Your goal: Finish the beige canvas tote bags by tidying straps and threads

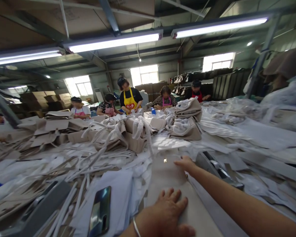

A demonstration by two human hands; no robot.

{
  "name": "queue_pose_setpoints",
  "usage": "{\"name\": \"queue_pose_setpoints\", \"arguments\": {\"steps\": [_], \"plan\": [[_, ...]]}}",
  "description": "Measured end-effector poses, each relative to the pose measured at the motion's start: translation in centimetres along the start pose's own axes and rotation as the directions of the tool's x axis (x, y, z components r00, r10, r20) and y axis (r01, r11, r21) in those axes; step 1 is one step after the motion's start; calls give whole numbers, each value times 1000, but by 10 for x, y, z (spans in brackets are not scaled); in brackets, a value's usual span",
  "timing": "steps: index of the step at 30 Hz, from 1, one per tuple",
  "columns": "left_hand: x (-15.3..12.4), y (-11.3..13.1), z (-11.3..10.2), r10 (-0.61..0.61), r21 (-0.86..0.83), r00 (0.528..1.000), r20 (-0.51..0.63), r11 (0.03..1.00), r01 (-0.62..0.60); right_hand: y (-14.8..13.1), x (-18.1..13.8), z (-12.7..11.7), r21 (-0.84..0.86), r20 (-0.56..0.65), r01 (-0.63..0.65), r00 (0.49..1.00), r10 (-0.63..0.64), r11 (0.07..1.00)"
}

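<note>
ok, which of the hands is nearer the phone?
Left. The left hand is spread on the beige piece, right of the phone and not touching it; the right hand is farther off, up and right, at the piece's right edge.

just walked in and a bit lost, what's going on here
The person's left hand lies spread on a pale beige piece; the right hand is at its far right edge, near a gold fitting. A phone lies on white sheets to the left. Co-workers, one in a yellow apron, are beyond heaped material.
</note>
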State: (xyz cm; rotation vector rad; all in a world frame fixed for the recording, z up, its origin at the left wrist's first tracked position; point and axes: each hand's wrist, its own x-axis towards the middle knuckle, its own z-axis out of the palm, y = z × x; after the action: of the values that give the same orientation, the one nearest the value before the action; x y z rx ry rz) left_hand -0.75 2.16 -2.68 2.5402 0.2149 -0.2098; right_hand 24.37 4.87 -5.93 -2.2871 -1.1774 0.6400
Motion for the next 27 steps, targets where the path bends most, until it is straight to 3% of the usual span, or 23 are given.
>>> {"name": "queue_pose_setpoints", "arguments": {"steps": [5,11,14,21,27], "plan": [[3,-2,4,-15,13,1000,13,1000,14,-10,-20,-7,105,77,245,964,-254,964],[-3,1,1,5,-49,1000,-24,999,-6,-30,-79,3,52,117,556,822,-558,830],[-6,4,-1,65,-72,995,-82,995,-71,-26,-103,0,22,99,602,793,-601,798],[-1,-5,1,85,-63,993,-77,994,-90,3,-129,-6,92,57,574,813,-580,814],[-3,-6,2,118,-61,993,-7,991,-118,15,-158,-1,99,11,677,732,-682,729]]}}
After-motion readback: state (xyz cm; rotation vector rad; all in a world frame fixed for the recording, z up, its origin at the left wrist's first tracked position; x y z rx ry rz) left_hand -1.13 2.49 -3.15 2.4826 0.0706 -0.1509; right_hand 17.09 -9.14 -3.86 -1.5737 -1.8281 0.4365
